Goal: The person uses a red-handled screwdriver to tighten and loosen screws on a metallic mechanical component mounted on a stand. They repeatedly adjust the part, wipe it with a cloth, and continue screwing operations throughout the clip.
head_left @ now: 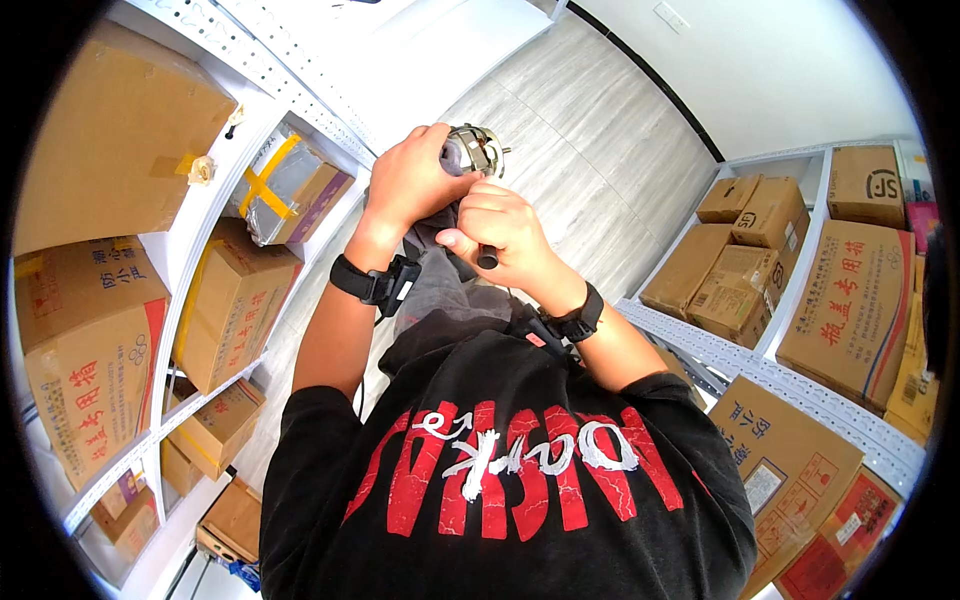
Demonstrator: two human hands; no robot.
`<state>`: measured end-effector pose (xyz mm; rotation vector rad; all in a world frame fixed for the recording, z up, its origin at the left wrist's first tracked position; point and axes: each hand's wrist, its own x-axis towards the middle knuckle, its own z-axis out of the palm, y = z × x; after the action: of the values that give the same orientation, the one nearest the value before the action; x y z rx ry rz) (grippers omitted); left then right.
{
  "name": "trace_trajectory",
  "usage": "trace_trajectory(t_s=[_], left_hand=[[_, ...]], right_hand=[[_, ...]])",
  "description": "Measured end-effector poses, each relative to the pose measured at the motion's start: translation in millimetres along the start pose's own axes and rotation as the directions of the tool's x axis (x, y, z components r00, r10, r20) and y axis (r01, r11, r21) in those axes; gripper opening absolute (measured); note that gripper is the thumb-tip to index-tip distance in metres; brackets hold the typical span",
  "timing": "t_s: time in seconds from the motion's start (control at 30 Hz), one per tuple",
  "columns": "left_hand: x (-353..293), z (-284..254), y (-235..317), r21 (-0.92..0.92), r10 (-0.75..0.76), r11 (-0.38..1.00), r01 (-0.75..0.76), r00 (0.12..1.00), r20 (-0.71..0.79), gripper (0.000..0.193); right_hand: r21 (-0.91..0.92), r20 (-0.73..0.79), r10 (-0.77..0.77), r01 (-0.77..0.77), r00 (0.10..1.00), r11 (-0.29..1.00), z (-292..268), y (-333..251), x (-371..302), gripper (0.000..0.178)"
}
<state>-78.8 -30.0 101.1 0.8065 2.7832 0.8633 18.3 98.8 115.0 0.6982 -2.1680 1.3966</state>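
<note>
My left hand (pixel 413 175) is wrapped round a silvery metal motor (pixel 482 150), holding it out in front of my body. A thin shaft sticks out of the motor's right side, and the left part of its body is hidden by my fingers. Closed in a fist just below it, my right hand (pixel 503 222) grips a tool with a dark handle (pixel 487 258). The handle's end pokes out under the fist. The tool's other end is hidden at the motor's near side, so its kind cannot be made out. Both hands are close together.
Shelves with cardboard boxes (pixel 90 370) rise on my left, including a grey parcel with yellow tape (pixel 268 190). More shelved boxes (pixel 745 295) stand on the right. Ahead are grey floor planks (pixel 570 110) and a white table (pixel 430 50).
</note>
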Motion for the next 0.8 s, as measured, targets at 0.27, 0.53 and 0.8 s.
trace_trajectory(t_s=[0.27, 0.53, 0.8], left_hand=[[0.2, 4.1, 2.8, -0.033, -0.038, 0.999, 0.037, 0.998, -0.048, 0.052], [3.1, 3.9, 9.1, 0.002, -0.096, 0.995, 0.096, 0.994, -0.056, 0.052], [1.6, 9.2, 7.0, 0.009, -0.102, 0.995, 0.103, 0.991, -0.089, 0.051]], right_hand=[[0.251, -0.225, 0.175, -0.116, 0.958, 0.961, -16.3, 13.8, 2.8, 0.034], [0.401, -0.272, 0.459, -0.335, 0.845, 0.853, -30.1, 30.3, 5.0, 0.043], [0.502, -0.291, 0.516, -0.331, 0.806, 0.799, -28.8, 37.1, 18.0, 0.043]])
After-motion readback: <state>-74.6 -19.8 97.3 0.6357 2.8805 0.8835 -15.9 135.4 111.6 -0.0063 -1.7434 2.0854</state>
